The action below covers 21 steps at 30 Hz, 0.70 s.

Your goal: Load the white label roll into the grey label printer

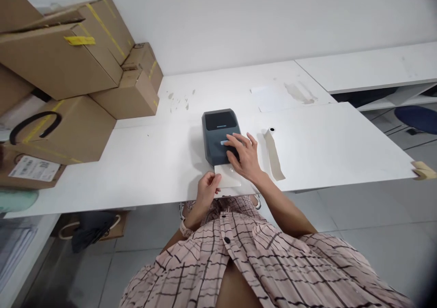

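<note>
a dark printer (213, 137) sits near the front edge of a white table (164, 162), paper (228, 180) at its near end pinched between the left hand's (206, 188) thumb and fingers. the right hand (246, 159), holding nothing, spreads its fingers over the printer's top. a partly unwound roll (275, 160) lies at right; cardboard boxes (95, 48) crowd the far left.

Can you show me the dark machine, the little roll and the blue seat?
Dark machine (215, 138), head view: on its top face.
Little roll (274, 157), head view: on its unrolled tail.
Blue seat (418, 119), head view: on its visible top.
</note>
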Tool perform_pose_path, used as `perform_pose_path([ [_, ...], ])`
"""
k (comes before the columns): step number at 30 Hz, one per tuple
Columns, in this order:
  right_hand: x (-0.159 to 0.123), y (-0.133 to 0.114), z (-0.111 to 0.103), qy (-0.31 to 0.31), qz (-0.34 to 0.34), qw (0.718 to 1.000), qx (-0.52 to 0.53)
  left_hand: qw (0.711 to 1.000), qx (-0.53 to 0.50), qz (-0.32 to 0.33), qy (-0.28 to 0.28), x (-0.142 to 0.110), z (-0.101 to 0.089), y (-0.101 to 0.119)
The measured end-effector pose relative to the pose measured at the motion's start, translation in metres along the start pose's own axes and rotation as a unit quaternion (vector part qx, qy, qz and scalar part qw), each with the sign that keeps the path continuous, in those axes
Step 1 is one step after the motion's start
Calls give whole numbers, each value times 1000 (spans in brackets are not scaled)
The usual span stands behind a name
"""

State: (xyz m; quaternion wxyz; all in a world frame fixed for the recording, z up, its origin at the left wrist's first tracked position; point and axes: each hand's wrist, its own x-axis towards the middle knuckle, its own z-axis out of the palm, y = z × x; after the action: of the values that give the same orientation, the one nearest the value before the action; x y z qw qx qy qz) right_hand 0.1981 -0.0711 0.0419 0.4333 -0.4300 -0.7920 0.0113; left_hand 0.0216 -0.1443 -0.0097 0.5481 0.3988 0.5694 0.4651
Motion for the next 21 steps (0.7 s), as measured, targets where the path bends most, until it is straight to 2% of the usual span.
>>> perform_pose_path([
  [3,10,-7,1,-15,0,999,-39,989,30,81,118,6,-9,7],
  [5,14,-11,3,-31,17,998,-48,976,52,137,161,12,-9,17],
  [8,11,-12,6,-54,51,997,0,972,55,186,133,24,-2,32],
  [10,-2,-11,7,-36,101,991,86,980,32,169,100,29,6,36],
  [12,-21,-9,9,20,195,964,180,988,8,136,74,31,12,34],
  [15,-46,-2,16,81,322,899,286,988,5,133,78,32,16,26],
  [17,-54,4,22,81,337,881,321,981,15,163,105,33,17,19],
  [21,-56,17,31,67,336,888,307,977,-25,178,116,40,20,7],
])
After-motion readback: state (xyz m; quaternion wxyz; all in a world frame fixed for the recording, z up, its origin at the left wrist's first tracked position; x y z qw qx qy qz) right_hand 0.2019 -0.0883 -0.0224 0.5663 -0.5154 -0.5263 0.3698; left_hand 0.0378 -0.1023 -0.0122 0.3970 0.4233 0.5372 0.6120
